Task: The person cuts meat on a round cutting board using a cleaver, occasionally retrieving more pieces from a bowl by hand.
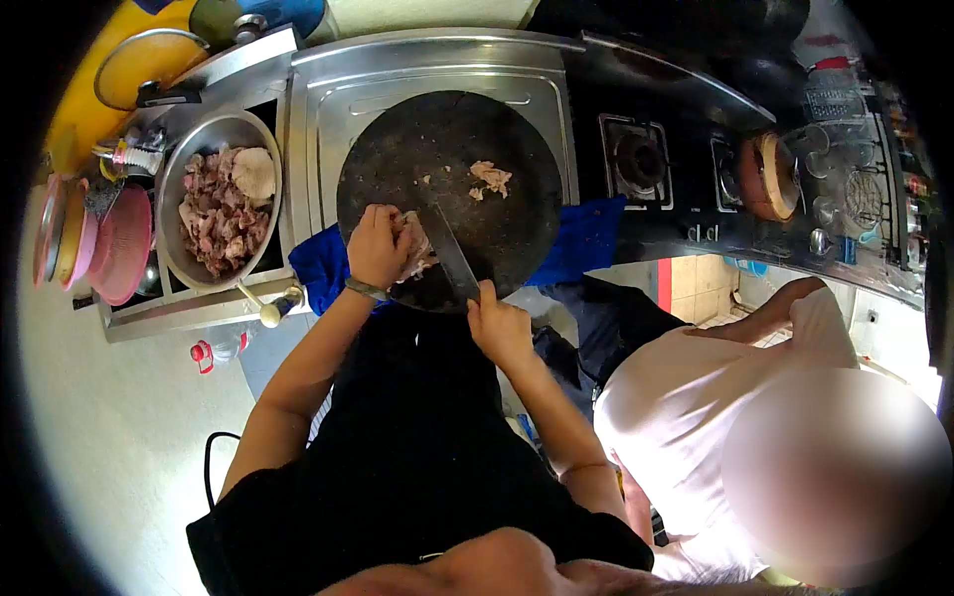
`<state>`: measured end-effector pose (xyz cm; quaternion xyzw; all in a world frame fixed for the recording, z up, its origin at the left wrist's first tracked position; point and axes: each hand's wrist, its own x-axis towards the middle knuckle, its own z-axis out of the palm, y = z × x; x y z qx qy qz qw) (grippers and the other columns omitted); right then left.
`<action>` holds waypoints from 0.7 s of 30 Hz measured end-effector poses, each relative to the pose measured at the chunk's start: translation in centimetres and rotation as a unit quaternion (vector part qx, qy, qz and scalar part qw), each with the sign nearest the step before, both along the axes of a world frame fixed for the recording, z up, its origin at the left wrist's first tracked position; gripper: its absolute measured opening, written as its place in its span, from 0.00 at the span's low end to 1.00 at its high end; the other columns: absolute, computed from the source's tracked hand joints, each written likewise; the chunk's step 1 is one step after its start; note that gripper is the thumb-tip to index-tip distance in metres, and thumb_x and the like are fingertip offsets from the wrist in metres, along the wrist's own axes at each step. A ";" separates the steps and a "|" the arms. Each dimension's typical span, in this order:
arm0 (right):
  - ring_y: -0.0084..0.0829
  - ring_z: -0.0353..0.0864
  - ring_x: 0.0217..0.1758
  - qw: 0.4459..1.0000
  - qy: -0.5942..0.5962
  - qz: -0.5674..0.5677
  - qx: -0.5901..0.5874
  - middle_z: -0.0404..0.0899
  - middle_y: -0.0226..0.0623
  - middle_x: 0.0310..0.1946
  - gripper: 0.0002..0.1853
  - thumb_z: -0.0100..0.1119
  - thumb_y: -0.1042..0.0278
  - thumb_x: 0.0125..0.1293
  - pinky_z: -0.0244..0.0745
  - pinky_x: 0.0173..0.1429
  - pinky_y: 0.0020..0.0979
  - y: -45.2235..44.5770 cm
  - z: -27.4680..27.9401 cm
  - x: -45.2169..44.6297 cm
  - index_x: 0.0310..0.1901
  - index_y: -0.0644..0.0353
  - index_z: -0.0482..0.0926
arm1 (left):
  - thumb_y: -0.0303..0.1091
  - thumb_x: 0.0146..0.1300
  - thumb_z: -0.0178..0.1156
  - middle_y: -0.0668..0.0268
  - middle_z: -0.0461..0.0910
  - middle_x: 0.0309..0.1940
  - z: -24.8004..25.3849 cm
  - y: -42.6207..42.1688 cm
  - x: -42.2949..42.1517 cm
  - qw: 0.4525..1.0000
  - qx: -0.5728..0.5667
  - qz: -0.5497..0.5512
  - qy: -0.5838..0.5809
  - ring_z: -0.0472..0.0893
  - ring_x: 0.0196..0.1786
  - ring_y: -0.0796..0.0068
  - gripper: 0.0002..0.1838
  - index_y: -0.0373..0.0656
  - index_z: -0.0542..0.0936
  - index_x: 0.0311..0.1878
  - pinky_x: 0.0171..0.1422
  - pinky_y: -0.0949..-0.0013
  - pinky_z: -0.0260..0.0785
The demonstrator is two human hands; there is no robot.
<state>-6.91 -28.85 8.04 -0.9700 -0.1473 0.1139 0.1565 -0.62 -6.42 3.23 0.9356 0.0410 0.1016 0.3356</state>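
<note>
On a round dark chopping board [497, 134], my left hand [379, 248] is closed around a piece of meat [417, 246] near the board's lower left. My right hand [500, 326] grips the handle of a knife [455, 260] at the board's front edge. The broad blade points up and to the left, close beside the meat. Small pale scraps of meat [490, 178] lie right of the board's centre. To the left, a metal bowl [170, 189] holds many chopped chunks of meat [219, 223]. Blue cloth [586, 238] shows under the board.
Right of the board is a black gas stove [676, 223] with a round lidded pot [767, 177]. A co-worker in a light shirt [661, 397] bends close on my right. Pink baskets [123, 243] stand at far left, and a red-capped bottle [224, 348] is below the counter.
</note>
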 end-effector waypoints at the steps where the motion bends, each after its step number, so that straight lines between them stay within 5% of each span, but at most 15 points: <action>1: 0.44 0.81 0.19 1.000 0.010 0.004 0.003 0.79 0.41 0.18 0.18 0.57 0.60 0.65 0.75 0.23 0.43 0.0 0.1 0.1 0.49 0.60 0.65 | 0.35 0.56 0.63 0.57 0.74 0.41 -0.1 -0.1 0.0 1.000 0.002 0.006 0.000 0.78 0.42 0.51 0.15 0.42 0.74 0.45 0.44 0.55 0.72; 21: 0.46 0.85 0.26 0.983 0.094 0.135 -0.083 0.83 0.45 0.23 0.21 0.53 0.70 0.61 0.79 0.31 0.44 2.7 2.3 6.2 0.55 0.68 0.67 | 0.36 0.48 0.65 0.60 0.74 0.39 -0.7 -0.2 -0.1 0.997 0.059 0.025 -0.041 0.77 0.38 0.55 0.17 0.43 0.75 0.42 0.40 0.55 0.69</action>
